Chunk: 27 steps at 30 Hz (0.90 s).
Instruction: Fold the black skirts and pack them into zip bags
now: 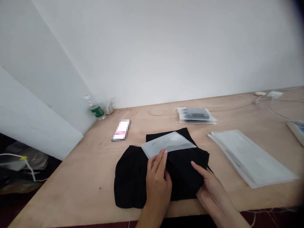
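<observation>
A black garment, partly folded, lies near the table's front edge. On top of it rests a translucent frosted plastic bag with faint printing, set at a slant. My left hand lies over the garment, its outstretched fingertips on the lower edge of the bag. At the garment's right side my right hand pinches the black fabric, thumb above and the other fingers tucked beneath, mostly hidden.
A stack of frosted bags lies to the right. Behind the garment sit packed bags with dark contents. A phone, a water bottle and a small plastic bag are at the left. White cables run at the far right.
</observation>
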Motion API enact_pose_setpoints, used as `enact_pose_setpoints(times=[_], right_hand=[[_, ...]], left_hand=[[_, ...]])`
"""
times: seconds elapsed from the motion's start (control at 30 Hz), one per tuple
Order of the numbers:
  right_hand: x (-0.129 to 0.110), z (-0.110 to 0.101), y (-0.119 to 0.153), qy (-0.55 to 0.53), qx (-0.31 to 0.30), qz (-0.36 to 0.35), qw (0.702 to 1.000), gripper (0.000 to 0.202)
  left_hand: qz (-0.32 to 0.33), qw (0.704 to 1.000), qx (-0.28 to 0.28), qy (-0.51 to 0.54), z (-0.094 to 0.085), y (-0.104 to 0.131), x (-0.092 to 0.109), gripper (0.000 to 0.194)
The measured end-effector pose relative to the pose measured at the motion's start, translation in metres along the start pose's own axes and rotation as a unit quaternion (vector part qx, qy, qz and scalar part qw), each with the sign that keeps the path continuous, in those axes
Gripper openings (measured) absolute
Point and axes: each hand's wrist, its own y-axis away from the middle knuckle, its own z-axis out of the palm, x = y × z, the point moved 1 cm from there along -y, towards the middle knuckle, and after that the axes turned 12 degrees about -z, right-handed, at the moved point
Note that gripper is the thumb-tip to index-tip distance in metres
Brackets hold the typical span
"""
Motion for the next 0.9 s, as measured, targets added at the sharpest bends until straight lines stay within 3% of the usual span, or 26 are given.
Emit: enact_pose_setpoints(times=[0.17, 0.33, 0.47, 0.9], right_hand=[[0.005, 0.006, 0.000, -0.089, 0.043, 0.006, 0.995, 0.053], [0.004, 0.023, 0.004, -0.210, 0.060, 0.123, 0.968, 0.037], [0.007, 0.034, 0.002, -0.278, 0.051, 0.157, 0.946, 0.026], [0.038, 0.068, -0.015, -0.252, 0.065, 0.174, 0.950, 0.015]], left_hand=[[0.013, 0.999, 0.021, -0.038, 0.003, -0.001, 0.006, 0.055], [0.048, 0.997, -0.048, -0.037, 0.002, 0.003, 0.003, 0.061], [0.063, 0.992, -0.097, -0.046, 0.000, 0.007, 0.000, 0.069], [0.098, 0.983, -0.150, -0.037, -0.017, 0.007, -0.022, 0.066]])
